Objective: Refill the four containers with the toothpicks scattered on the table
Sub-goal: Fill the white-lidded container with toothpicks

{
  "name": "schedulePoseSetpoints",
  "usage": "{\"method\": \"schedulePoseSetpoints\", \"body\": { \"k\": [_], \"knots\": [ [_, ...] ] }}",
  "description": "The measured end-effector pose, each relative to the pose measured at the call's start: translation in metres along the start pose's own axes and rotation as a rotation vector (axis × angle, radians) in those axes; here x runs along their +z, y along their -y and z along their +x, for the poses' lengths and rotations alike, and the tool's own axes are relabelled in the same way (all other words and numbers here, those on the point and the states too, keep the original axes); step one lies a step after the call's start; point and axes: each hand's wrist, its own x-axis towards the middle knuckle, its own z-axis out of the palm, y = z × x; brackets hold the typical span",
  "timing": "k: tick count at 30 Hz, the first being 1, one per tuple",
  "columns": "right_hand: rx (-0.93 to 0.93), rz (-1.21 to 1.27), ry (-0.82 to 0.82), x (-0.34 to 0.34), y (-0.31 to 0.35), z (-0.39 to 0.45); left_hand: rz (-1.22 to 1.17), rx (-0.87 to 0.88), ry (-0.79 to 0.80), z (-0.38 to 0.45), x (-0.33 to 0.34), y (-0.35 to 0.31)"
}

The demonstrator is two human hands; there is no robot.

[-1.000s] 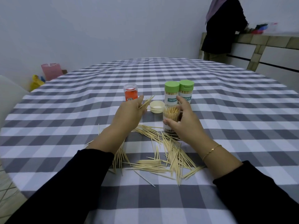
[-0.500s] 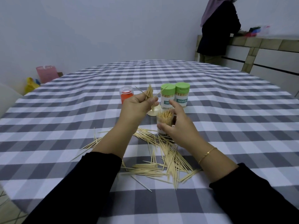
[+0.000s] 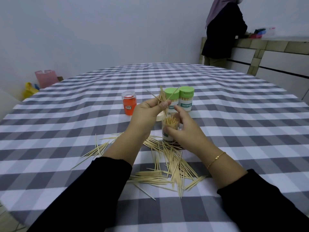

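The round table, draped in a grey-and-white checked cloth [image 3: 225, 118], is being used as the work surface, and a loose heap of pale wooden toothpicks [image 3: 172, 166] is lying scattered across its near part, between the two black-sleeved forearms. Behind the hands, two clear cylindrical containers with green lids [image 3: 186, 100] are standing capped and packed, just beside each other, and a clear plastic container with orange contents [image 3: 129, 103] is standing to their left, lid on. A small cream-coloured lid [image 3: 159, 117] is lying half hidden behind the left hand. The open clear plastic container [image 3: 169, 129], already bristling with toothpicks, is being steadied by the right hand [image 3: 183, 131], whose thumb and fingers are curled round its wall. A small bundle of toothpicks [image 3: 163, 101] is being pinched between the thumb and fingers of the left hand [image 3: 148, 115], with its lower tips angled down towards the open mouth. The bundle is fanned out, so stray picks are likely to catch the rim or the packed tips and spill back onto the cloth; the light container could also be tipped if it is pushed sideways. "TOOTHPICK" is readable on the right green-lidded label; the orange container's small sticker is too small to read.
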Motion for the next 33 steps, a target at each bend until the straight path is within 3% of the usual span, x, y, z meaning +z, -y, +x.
{"method": "schedulePoseSetpoints", "body": {
  "k": [7,25,33],
  "knots": [
    [-0.069,0.268,-0.106,-0.001,0.006,-0.001,0.081,-0.018,0.048,-0.006,0.001,0.018],
    [-0.059,0.37,-0.272,0.002,-0.001,0.005,0.437,0.088,0.025,-0.008,0.006,0.023],
    [0.029,0.401,-0.255,0.0,-0.003,0.006,0.862,0.158,-0.068,-0.007,0.004,0.017]
  ]
}}
